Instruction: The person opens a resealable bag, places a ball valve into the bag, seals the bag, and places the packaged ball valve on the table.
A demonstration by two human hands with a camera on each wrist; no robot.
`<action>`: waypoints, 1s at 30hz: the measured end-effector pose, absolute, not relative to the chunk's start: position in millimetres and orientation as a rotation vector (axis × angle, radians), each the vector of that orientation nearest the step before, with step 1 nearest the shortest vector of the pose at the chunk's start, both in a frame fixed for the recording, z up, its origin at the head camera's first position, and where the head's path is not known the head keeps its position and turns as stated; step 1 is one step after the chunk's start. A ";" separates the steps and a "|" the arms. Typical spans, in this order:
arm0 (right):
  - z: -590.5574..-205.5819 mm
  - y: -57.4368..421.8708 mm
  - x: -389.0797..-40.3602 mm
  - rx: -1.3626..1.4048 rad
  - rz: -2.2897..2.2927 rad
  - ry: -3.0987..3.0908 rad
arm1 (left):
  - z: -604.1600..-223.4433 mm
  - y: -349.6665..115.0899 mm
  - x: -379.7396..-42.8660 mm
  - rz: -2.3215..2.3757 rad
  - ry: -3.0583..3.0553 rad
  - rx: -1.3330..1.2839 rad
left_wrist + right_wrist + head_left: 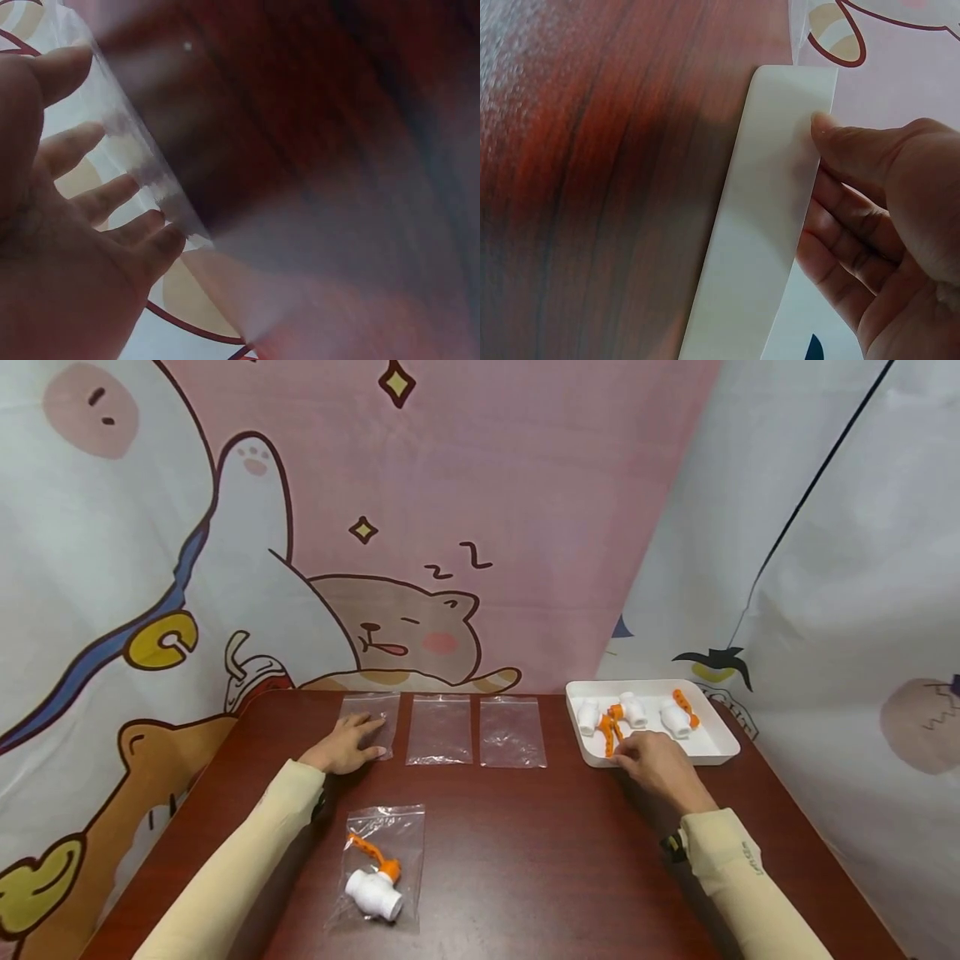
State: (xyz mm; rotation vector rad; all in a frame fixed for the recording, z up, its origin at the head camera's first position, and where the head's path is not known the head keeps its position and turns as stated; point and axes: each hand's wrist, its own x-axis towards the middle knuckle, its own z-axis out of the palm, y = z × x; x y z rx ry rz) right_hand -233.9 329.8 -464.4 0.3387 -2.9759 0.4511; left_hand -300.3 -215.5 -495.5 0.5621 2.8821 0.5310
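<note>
My left hand [347,745] lies over the leftmost clear zip bag [381,710], its fingers spread. In the left wrist view the fingertips meet the edge of that bag [135,127]. My right hand [663,764] is at the near left corner of a white tray [716,745]. Its thumb overlaps the tray wall [757,202] in the right wrist view, while the other fingertips are hidden behind the wall. Close to those fingers lie the orange levers [609,739] of white plastic ball valves [588,717]; whether the fingers hold anything is not visible.
Two more flat zip bags, one in the middle [439,731] and one on the right [513,732], lie along the table's back edge. Nearer, another zip bag [412,839] contains a white valve [375,893] with an orange lever. A printed cloth [570,527] hangs behind the table [525,860].
</note>
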 end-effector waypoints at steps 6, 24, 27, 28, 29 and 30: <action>-464.4 329.7 -234.0 0.326 0.454 -2.981 | -494.3 -217.8 -288.4 0.513 2.883 0.620; -463.2 329.6 -233.5 0.318 0.465 -2.990 | -488.5 -223.7 -268.0 0.603 2.888 0.633; -463.6 329.4 -233.8 0.316 0.472 -2.997 | -486.3 -225.6 -277.4 0.645 2.927 0.554; -463.8 329.5 -233.8 0.319 0.470 -2.995 | -485.3 -226.3 -281.4 0.659 2.947 0.519; -463.7 329.5 -233.8 0.321 0.470 -2.992 | -484.5 -227.0 -285.3 0.677 2.965 0.471; -463.7 329.6 -233.8 0.321 0.469 -2.988 | -483.8 -227.9 -289.5 0.701 2.981 0.421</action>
